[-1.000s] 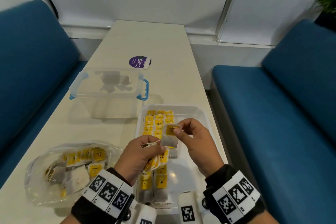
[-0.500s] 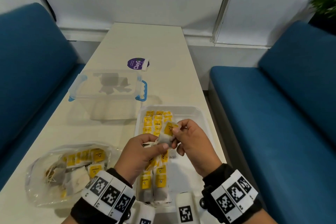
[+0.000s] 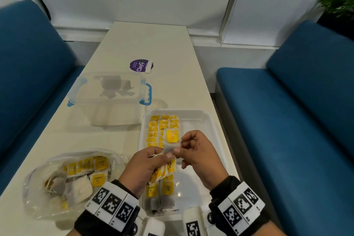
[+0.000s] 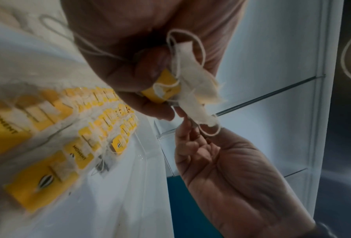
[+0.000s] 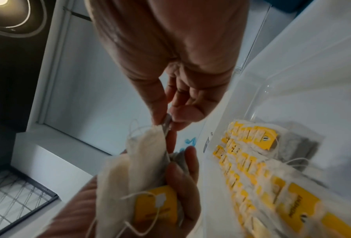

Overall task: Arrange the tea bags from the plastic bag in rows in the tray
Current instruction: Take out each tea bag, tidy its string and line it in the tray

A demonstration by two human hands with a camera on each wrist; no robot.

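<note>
Both hands met above the clear tray (image 3: 212, 130) on the white worktop (image 3: 149, 44). The left hand (image 3: 143, 170) had its fingers (image 4: 158, 111) curled round a small bunch of tea bags (image 5: 142, 162), yellow tags and strings hanging from it. The right hand (image 3: 199, 157) pinched one tea bag (image 3: 171, 142) between thumb and forefinger, its other fingers loosely bent, holding it just over the rows of tea bags (image 3: 162, 126) already laid in the tray's left part. The plastic bag (image 3: 63, 184) with more lay to the left. Farther back stood a clear lidded box (image 3: 109, 94) with blue clips.
</note>
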